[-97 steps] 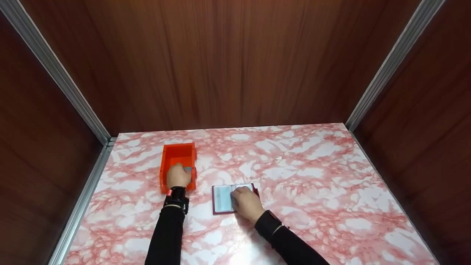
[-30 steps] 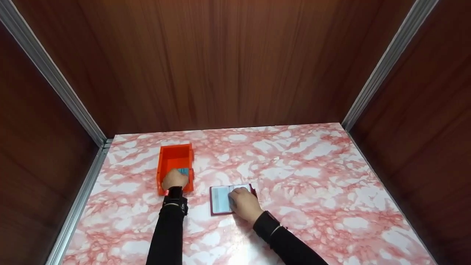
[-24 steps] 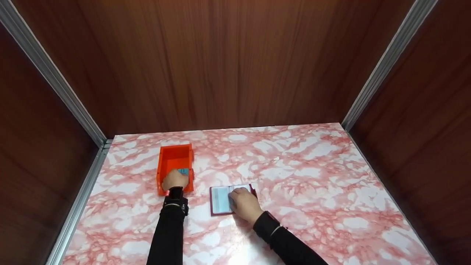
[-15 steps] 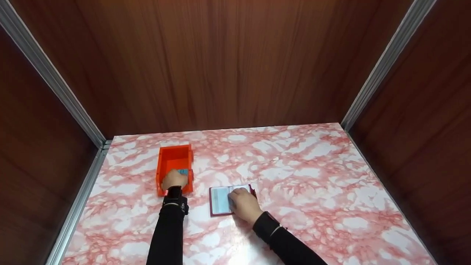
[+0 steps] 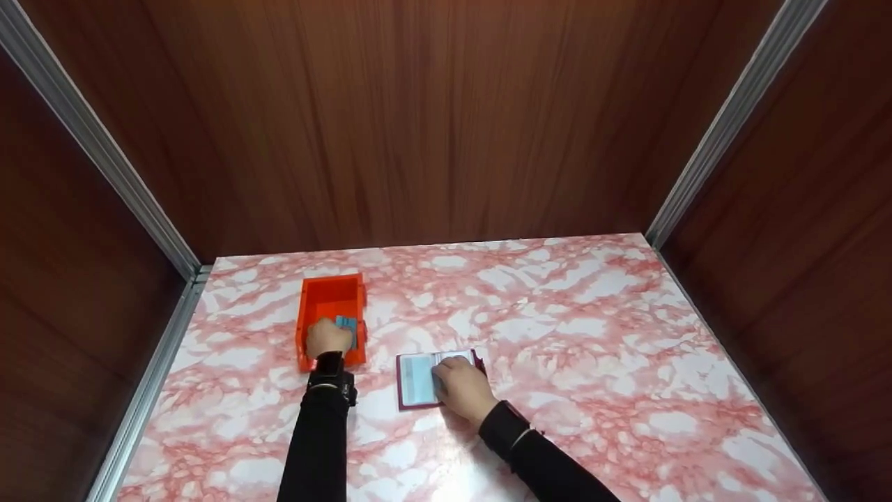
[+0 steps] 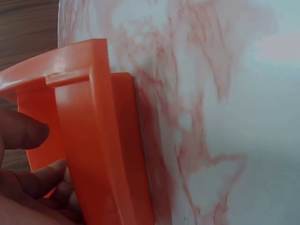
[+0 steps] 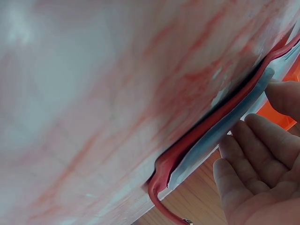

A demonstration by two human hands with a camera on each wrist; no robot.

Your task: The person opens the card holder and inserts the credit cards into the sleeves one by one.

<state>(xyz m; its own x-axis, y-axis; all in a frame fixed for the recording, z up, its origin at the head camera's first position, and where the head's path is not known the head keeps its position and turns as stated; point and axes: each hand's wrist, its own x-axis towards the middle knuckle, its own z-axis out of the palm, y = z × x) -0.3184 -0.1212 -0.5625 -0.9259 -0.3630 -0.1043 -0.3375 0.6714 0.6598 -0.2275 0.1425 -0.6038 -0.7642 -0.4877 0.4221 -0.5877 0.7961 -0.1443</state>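
In the head view my left hand [image 5: 328, 337] reaches into the near end of an orange bin [image 5: 302, 324]. Blue cards or sleeves [image 5: 348, 324] lie beside its fingers against the right wall. The left wrist view has the thumb [image 6: 21, 131] apart from the fingers [image 6: 42, 180], which reach down behind the bin wall; their tips are hidden. A small card holder [image 5: 418, 380] with a dark red cover lies spread open on the table. My right hand [image 5: 465, 387] grips its right-hand pages. In the right wrist view, thumb and fingertips meet the bluish pages [image 7: 220, 133] above the red cover [image 7: 206, 129].
The table [image 5: 592, 390] has a red and white marbled top. Brown wood-patterned panels [image 5: 446, 125] enclose its back and both sides, with metal rails [image 5: 739, 118] at the corners. The card holder lies to the right of the bin, nearer the person.
The left hand has shifted slightly within the bin, nearer the left wall than 3 s ago, and more of the blue cards shows. The right hand and card holder stay in place.
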